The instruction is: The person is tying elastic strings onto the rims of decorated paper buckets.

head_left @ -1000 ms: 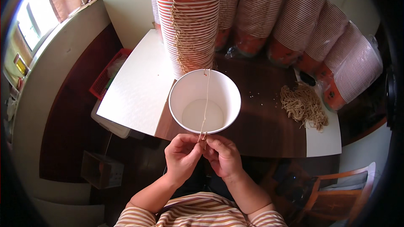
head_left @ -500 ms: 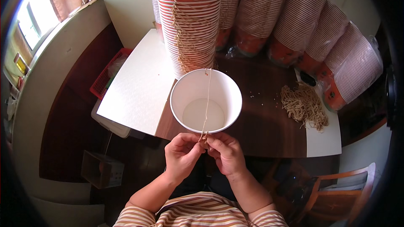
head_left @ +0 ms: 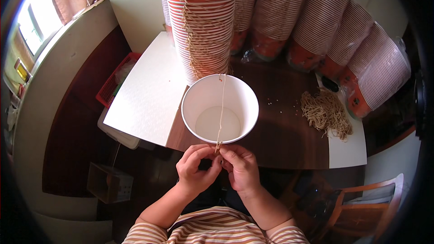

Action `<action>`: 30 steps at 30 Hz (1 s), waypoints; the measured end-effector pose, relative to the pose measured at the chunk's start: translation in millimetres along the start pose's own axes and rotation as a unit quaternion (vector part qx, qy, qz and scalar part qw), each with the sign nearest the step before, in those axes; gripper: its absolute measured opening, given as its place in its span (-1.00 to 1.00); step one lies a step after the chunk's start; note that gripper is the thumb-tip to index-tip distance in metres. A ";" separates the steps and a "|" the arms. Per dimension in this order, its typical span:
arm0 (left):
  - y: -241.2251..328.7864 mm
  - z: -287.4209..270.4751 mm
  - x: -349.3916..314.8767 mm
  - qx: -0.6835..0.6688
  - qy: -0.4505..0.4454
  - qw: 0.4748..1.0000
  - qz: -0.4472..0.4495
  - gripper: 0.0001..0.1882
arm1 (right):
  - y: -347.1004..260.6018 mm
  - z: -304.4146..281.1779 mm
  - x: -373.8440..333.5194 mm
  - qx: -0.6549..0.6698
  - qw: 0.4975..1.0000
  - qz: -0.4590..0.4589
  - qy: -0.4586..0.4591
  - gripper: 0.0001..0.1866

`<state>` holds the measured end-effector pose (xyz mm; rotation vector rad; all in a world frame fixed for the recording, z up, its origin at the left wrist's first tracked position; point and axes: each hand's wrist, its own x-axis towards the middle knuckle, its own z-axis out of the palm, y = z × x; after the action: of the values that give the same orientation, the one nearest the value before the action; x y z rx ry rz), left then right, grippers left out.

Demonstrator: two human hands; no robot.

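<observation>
Dark wood and a white panel (head_left: 144,95) make up the surface (head_left: 289,135) in front of you, with a window (head_left: 34,31) and pink curtain off to your left. Your left hand (head_left: 195,169) and right hand (head_left: 241,168) sit close together at the near edge of the surface, fingertips meeting and pinched on the lower end of a thin tan string (head_left: 221,108). That string runs straight up from your fingers, across the open mouth of a white paper cup (head_left: 220,108), to the cup's far rim. The cup stands upright on the dark wood, just beyond your hands and touching the base of a tall stack of red-and-white striped cups (head_left: 203,31) wound round with more string. Further stacks of striped cups (head_left: 343,40) lean along the back and right side. To your right, well apart from the white cup, a loose heap of tan strings (head_left: 326,113) lies on the surface. Below to your left, a small box (head_left: 108,183) rests on the floor, and a red basket (head_left: 113,83) shows beside the white panel.
</observation>
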<state>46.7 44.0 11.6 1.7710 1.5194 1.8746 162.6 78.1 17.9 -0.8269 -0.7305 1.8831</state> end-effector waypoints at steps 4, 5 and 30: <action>-4.0 -1.0 0.1 0.041 0.008 0.999 0.028 -0.77 | 1.4 -5.1 -0.1 0.005 0.999 -0.002 -0.041 -0.86; -4.5 -1.5 -0.2 0.041 0.008 0.999 0.029 -0.77 | 0.7 -5.1 -0.1 0.008 0.999 0.006 -0.045 -0.86; -13.6 -7.6 -7.8 -0.412 -0.006 0.855 -0.316 -0.97 | -1.0 -15.5 9.4 -0.161 0.977 -0.127 -0.051 -0.83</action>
<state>35.9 40.9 -1.8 0.7664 0.8715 1.7245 172.1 89.2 7.1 -0.7955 -1.1703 1.6090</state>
